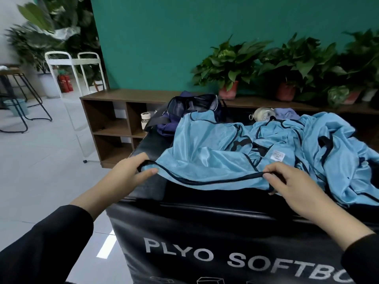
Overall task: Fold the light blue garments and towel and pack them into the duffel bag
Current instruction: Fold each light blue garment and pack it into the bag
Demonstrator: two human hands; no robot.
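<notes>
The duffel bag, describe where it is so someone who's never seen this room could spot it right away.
Find the black padded box printed PLYO SOFTBO, heaped with light blue garments. The duffel bag sits at its far left corner, before the wooden shelf. It is the only dark navy thing there, gaping open, with a black strap.

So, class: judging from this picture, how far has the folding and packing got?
Early. Nothing looks folded or packed: the duffel bag sits at the far end of the black box, its inside hidden. In hand: the left hand and right hand pinch the dark hem of one light blue garment. Left: the crumpled blue pile to the right.
</notes>
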